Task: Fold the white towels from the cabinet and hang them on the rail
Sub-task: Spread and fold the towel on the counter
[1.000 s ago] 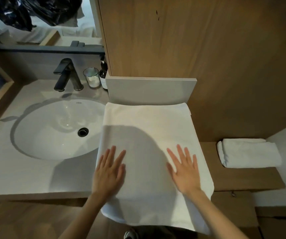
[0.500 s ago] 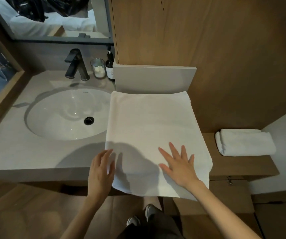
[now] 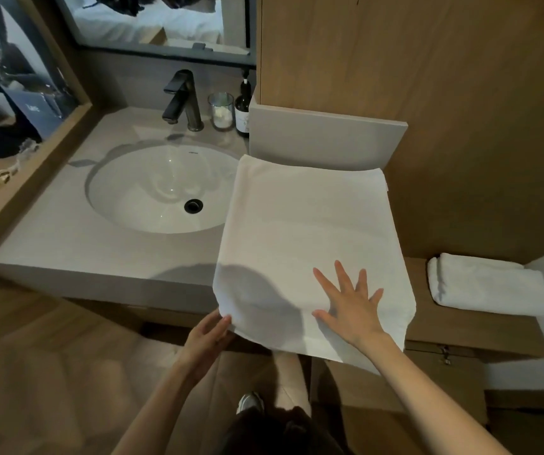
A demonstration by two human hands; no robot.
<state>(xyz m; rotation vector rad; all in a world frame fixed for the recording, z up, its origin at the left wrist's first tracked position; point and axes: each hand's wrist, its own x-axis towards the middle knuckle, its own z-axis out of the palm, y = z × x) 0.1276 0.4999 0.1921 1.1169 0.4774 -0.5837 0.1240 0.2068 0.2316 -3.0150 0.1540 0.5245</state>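
Observation:
A white towel (image 3: 310, 231) lies spread flat on the right part of the grey counter (image 3: 77, 238), its near edge hanging over the front. My right hand (image 3: 349, 307) presses flat on the towel's near part, fingers spread. My left hand (image 3: 210, 336) is at the towel's near left corner, fingers under the hanging edge and thumb at it. A second white towel (image 3: 487, 284), folded, rests on the wooden shelf (image 3: 480, 333) at the right. No rail is in view.
An oval white sink (image 3: 162, 188) with a black faucet (image 3: 182, 100) takes up the counter's left. A glass (image 3: 220, 110) and a dark bottle (image 3: 242, 108) stand behind it. A grey upstand (image 3: 326, 139) and a wooden wall (image 3: 428, 93) back the towel.
My left hand slid off the towel's top, down to its near left corner, and took the hanging edge. My right hand stayed flat on the towel.

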